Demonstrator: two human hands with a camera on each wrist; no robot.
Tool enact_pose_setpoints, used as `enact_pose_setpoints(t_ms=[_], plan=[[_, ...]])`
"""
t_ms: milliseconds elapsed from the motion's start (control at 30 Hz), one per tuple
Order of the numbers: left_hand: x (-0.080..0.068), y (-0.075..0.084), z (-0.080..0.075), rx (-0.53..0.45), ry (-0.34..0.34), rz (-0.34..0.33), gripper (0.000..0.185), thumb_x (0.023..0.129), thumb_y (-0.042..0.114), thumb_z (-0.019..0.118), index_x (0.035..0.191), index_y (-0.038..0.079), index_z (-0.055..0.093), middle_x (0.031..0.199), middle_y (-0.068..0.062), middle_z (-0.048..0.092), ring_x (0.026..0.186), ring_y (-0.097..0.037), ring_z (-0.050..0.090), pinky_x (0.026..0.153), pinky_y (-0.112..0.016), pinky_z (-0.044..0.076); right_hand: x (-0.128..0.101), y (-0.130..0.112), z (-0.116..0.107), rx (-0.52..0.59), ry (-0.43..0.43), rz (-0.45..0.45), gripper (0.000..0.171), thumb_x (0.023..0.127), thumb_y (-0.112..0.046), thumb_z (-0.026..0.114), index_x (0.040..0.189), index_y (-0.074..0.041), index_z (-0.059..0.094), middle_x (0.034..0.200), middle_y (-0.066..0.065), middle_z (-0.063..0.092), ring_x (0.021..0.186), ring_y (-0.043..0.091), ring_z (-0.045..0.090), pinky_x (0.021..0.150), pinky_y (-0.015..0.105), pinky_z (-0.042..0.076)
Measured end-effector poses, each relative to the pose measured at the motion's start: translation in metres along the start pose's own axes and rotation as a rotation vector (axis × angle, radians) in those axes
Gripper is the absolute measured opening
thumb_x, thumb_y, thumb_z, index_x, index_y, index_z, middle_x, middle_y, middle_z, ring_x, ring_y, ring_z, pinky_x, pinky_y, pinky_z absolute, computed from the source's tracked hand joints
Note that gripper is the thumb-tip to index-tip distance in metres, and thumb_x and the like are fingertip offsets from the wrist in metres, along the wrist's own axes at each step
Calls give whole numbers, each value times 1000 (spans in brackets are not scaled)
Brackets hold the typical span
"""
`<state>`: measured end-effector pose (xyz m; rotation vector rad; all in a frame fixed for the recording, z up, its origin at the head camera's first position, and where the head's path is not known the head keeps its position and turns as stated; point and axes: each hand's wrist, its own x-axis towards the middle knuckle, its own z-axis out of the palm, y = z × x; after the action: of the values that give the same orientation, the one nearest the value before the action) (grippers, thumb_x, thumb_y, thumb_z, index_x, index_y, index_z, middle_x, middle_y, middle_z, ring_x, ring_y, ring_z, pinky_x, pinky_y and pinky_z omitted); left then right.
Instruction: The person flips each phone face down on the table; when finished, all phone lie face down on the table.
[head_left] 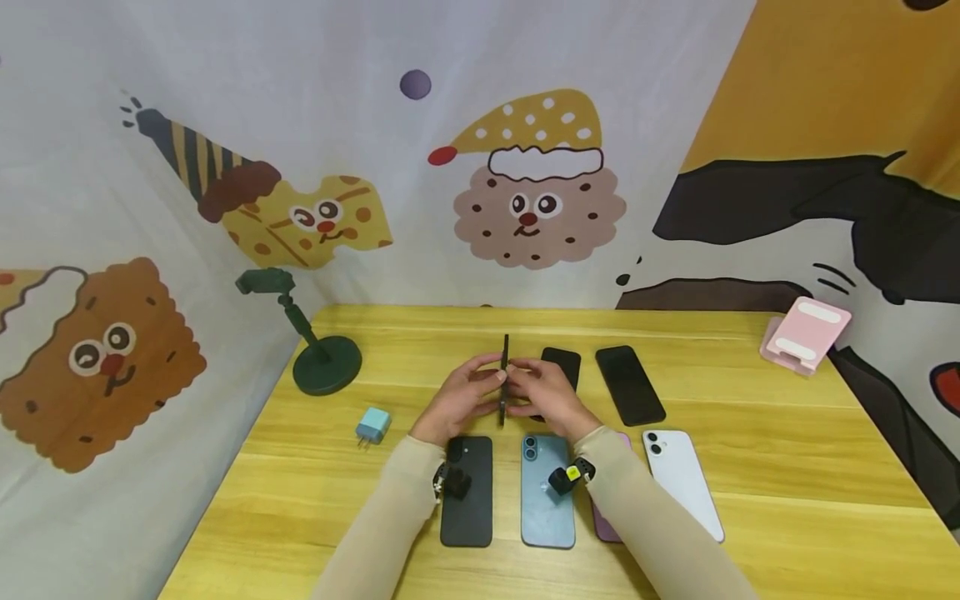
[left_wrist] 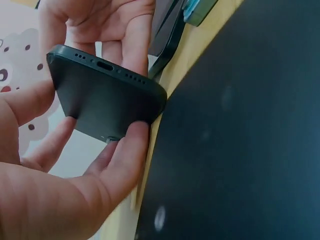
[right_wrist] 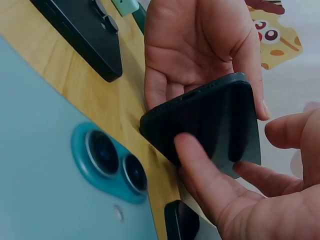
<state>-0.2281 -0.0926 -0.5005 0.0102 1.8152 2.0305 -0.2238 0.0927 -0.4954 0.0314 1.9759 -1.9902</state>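
Note:
A dark smartphone (head_left: 503, 408) stands on edge between my two hands, seen nearly edge-on in the head view. My left hand (head_left: 462, 396) holds it from the left, with fingertips on its back in the left wrist view. From the right my right hand (head_left: 551, 393) holds it, fingertips against the glossy screen (right_wrist: 215, 125) in the right wrist view. The charging port (left_wrist: 105, 65) on its end shows in the left wrist view. Closest below the hands lie a black phone (head_left: 467, 517) and a blue phone (head_left: 547, 521), both back up.
A purple phone (head_left: 606, 521), partly under the right forearm, and a white phone (head_left: 686, 483) lie to the right. Two dark phones (head_left: 630, 385) (head_left: 562, 363) lie screen up behind. A green stand (head_left: 327, 367), a blue charger (head_left: 372, 425) and a pink stand (head_left: 810, 333) are farther out.

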Motion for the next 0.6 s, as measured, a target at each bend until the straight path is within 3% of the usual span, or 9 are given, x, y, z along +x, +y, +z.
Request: enact_pose_setpoints(t_ms=[167,367,500,600], plan=[[-1,3,9,123,-30,14,52,106,22,68,156,21,55,157,-18,52,140,-36,57,113,-60,50,0,-1,-6,-39,18,13,55,107,-30,63,153,-4,50,131,23,68,110,32,75,75,43,67],[-2,5,13,257,-35,19,54,104,24,69,156,21,54,165,-17,44,145,-35,53,112,-57,51,2,0,-12,-100,45,12,46,107,-25,62,147,-3,55,117,19,69,93,25,76,67,40,66],[-3,5,12,244,-28,14,54,106,24,67,157,16,53,163,-19,46,144,-36,54,112,-55,52,2,-1,-14,-106,39,-6,42,108,-21,60,145,0,56,115,20,70,91,25,76,67,41,66],[-2,2,8,188,21,5,51,107,22,63,156,10,53,155,-20,53,137,-35,60,107,-50,56,0,-4,-13,-112,49,-14,41,108,-20,60,144,0,56,119,22,70,92,25,76,68,40,66]])
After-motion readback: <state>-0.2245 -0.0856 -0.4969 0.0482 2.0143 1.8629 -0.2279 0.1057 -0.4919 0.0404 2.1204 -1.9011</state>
